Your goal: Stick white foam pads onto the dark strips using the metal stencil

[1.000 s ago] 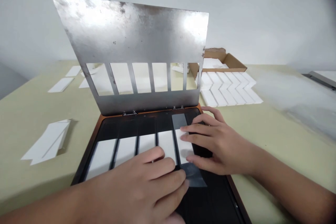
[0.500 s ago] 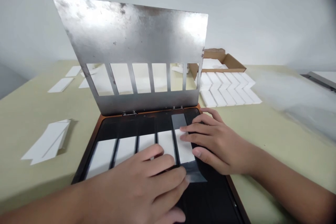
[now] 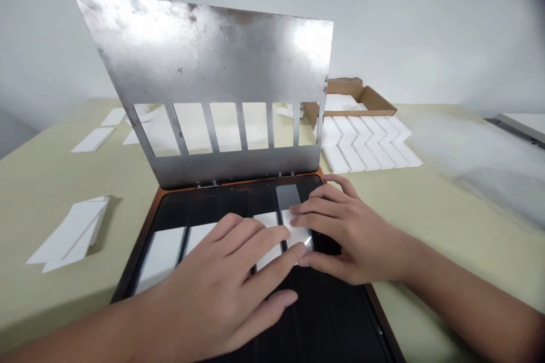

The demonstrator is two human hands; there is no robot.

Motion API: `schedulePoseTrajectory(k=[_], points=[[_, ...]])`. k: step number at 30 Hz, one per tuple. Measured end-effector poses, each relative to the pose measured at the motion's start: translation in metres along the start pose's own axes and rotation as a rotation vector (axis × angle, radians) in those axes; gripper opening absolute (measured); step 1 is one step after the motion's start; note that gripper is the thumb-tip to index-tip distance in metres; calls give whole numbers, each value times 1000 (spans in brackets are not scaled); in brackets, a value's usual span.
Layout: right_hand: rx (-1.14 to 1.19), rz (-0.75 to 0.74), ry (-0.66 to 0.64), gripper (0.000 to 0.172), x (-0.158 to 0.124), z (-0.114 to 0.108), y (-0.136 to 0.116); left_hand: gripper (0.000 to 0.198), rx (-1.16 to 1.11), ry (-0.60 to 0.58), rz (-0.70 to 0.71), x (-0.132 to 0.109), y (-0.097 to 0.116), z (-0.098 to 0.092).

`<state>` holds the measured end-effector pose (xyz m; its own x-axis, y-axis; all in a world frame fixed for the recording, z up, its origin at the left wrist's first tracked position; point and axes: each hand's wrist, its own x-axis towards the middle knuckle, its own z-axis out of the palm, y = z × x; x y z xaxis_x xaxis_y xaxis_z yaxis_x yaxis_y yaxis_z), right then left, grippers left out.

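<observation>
White rectangular paper strips are laid side by side in the lanes of a shallow black tray with a copper-coloured rim, which rests on a pale olive tabletop. Four strips can be made out. The middle lane is covered by the left hand, so its contents cannot be told. That hand is spread flat, its fingers pressed across the strips. The right hand is spread too, its fingertips set on the rightmost strip, and no pinch can be seen. Beyond that strip, a grey patch of the lane is left uncovered. A scuffed steel stencil plate with long slots is held up on its hinges above the tray, not lowered. Further off, white strips in a chevron layout lie beside an open cardboard box, and a loose white stack lies to the left.
</observation>
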<state>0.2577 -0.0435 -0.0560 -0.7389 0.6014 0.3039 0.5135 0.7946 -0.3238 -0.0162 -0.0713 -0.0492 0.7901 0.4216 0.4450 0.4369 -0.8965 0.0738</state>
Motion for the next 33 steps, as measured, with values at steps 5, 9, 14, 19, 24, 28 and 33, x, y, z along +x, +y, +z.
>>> schedulePoseTrajectory(k=[5, 9, 14, 19, 24, 28, 33], points=[[10, 13, 22, 31, 1, 0, 1, 27, 2, -43, 176, -1, 5, -6], [19, 32, 30, 32, 2, 3, 3, 39, 26, -134, 188, 2, 5, -3], [25, 45, 48, 31, 0, 6, 3, 46, 41, -166, 148, -1, 3, 1], [23, 57, 56, 29, 0, 6, 3, 48, 32, -166, 117, -3, 6, 5], [18, 58, 52, 28, 2, 6, 3, 49, 5, -139, 37, -5, 8, 6], [24, 43, 38, 28, 2, 2, 3, 53, 9, -116, 2, -5, 10, 6], [51, 1, 10, 67, 2, 0, 3, 46, -7, -80, -33, -5, 11, 7]])
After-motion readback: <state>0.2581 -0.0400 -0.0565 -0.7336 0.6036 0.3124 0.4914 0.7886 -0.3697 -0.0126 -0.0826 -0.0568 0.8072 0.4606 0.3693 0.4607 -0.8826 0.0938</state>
